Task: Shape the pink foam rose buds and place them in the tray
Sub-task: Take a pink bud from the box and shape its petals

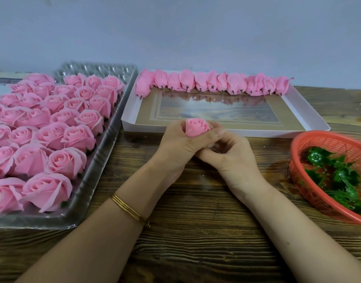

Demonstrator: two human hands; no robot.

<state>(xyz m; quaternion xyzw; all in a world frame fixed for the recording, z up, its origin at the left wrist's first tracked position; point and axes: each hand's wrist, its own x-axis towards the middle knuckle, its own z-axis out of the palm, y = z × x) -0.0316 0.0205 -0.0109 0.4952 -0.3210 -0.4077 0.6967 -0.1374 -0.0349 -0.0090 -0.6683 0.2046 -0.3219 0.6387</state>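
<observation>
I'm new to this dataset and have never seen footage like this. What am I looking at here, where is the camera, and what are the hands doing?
There is no machine: one camera worn on a person's head looks down at their bare hands. The left hand grips a pink foam rose bud upright; the right hand curls its fingers at the bud's base, and what they pinch is hidden. On the wooden table lie a clear plastic tray holding open pink roses at left, a white tray with a row of buds along its far edge, and a red basket of green leaf pieces at right.
</observation>
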